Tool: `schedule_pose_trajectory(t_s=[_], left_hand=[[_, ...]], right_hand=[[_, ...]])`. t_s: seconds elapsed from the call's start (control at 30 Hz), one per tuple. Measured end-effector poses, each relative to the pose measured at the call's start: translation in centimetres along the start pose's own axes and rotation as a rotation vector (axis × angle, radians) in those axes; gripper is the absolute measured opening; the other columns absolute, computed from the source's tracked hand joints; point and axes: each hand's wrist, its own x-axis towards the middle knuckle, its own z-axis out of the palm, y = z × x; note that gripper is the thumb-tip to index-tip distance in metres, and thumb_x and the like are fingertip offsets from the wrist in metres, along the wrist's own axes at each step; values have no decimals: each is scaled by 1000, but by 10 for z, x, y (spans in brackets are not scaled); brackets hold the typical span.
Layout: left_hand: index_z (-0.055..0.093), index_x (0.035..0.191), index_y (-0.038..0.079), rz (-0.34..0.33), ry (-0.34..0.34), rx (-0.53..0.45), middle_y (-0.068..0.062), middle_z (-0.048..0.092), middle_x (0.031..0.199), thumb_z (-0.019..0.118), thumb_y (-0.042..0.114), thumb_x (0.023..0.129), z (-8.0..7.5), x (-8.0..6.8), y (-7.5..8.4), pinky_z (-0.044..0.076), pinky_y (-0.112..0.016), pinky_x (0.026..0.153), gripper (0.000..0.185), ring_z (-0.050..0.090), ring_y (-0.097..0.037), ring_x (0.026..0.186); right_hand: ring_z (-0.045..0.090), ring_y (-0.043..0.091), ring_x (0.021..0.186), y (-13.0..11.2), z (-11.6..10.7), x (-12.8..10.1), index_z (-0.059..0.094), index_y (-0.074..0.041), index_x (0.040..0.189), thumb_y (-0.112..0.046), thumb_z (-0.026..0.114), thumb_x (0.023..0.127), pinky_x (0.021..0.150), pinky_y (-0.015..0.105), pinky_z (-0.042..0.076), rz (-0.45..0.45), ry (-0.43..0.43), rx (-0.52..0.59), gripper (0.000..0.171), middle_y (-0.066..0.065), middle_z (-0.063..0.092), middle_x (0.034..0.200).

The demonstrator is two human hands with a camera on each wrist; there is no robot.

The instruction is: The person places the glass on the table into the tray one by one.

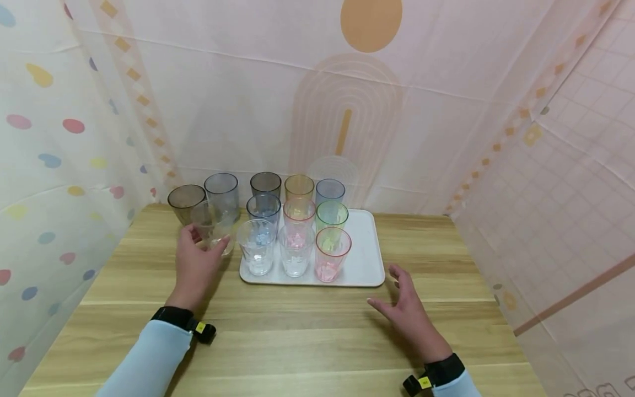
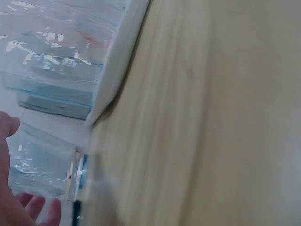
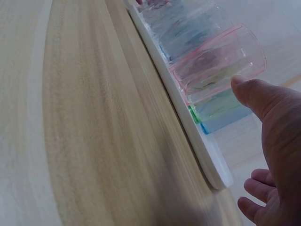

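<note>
Nine cups stand on the tray (image 1: 369,264) in the head view; left hand (image 1: 195,264) grips a clear cup (image 1: 212,226) on the bench (image 1: 297,331) beside it. Right hand (image 1: 409,309) hovers relaxed. Left wrist view: cup (image 2: 40,162) against fingers (image 2: 44,209). Right wrist view: tray (image 3: 197,141) near thumb. Judging, lifting comes next.
</note>
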Motion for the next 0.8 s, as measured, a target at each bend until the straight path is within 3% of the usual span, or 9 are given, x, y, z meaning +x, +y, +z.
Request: schedule_pose_trajectory(t_s=[0.1,0.27,0.4,0.53,0.7,0.8], left_hand=[[36,163,4,13,-71,10,-20,50,156,84,53,97,-16,-7,1,53,-57,112,95,51,-37,142],[41,158,0,90,-166,46,-21,52,152,88,40,97,-40,-18,6,56,-60,109,86,53,-41,138],[46,152,-2,148,-245,76,-22,53,148,91,31,96,-52,-31,13,61,-46,105,79,54,-42,133],[48,151,-2,198,-355,95,-22,56,145,93,25,94,-59,-45,20,61,-28,98,78,58,-40,130],[52,149,2,276,-508,78,-19,61,143,96,22,90,-60,-60,33,64,-42,99,76,62,-38,129],[57,146,4,328,-587,48,-16,66,139,99,22,87,-56,-69,41,65,-41,97,75,65,-35,126]], right_hand=[[37,43,159,-1,1,0,27,-4,170,-21,91,96,128,64,34,-3,0,1,99,23,37,170],[39,43,157,-2,2,1,28,-2,169,-23,92,95,127,64,36,-33,-7,14,100,25,38,168],[39,42,157,-2,4,1,30,-1,167,-23,92,94,127,64,36,-70,-12,41,98,25,39,167],[39,42,157,-1,6,1,31,2,166,-21,92,94,127,65,35,-106,-23,71,98,26,40,167],[41,40,157,-4,10,1,33,1,166,-17,93,93,127,63,36,-128,-34,99,96,26,42,167],[43,39,155,-8,13,-1,37,-2,164,-16,93,93,125,63,38,-164,-35,104,92,26,45,165]])
